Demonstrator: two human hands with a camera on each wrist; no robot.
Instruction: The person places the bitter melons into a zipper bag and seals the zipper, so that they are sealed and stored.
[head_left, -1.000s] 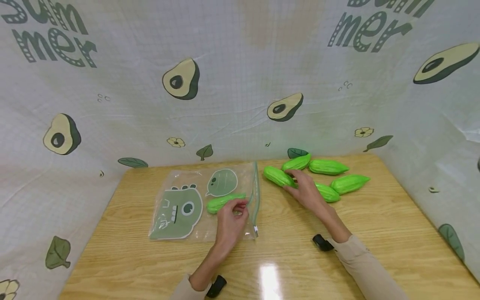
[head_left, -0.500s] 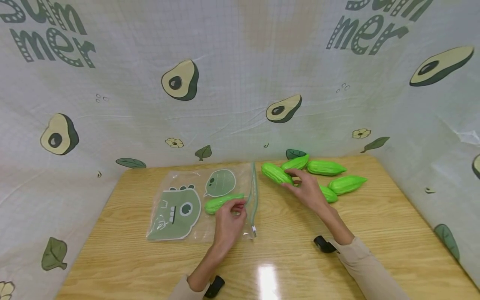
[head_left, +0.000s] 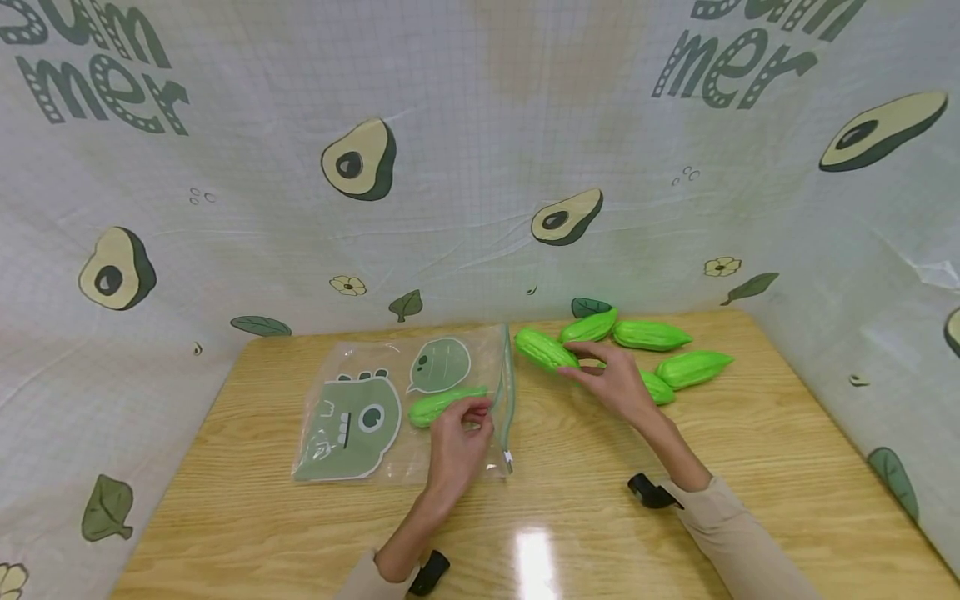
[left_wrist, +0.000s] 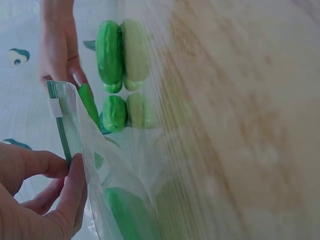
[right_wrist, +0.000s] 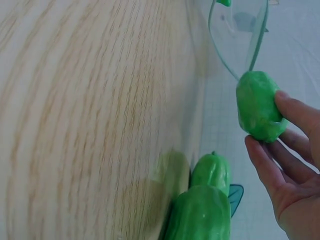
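My left hand [head_left: 459, 450] pinches the green-edged mouth of a clear zip bag [left_wrist: 100, 150], lifting it off the table, as the left wrist view shows. The bag [head_left: 405, 458], printed with a green monster, lies on the left with one green bitter melon [head_left: 433, 408] inside, near its mouth. To the right of the bag, my right hand [head_left: 617, 385] grips another ridged green bitter melon [head_left: 542, 347] by one end, between thumb and fingers. In the right wrist view that bitter melon [right_wrist: 256, 102] is held up off the table, with its far end toward the bag opening.
Several more bitter melons lie behind and beside my right hand, among them one at the back [head_left: 652, 335], one at the right [head_left: 696, 368] and one partly hidden by the hand [head_left: 657, 387]. A printed cloth [head_left: 450, 250] hangs around the wooden table [head_left: 600, 550].
My right hand has picked up the bitter melon and moved it slightly left toward the bag. The left hand stays at the bag's mouth.
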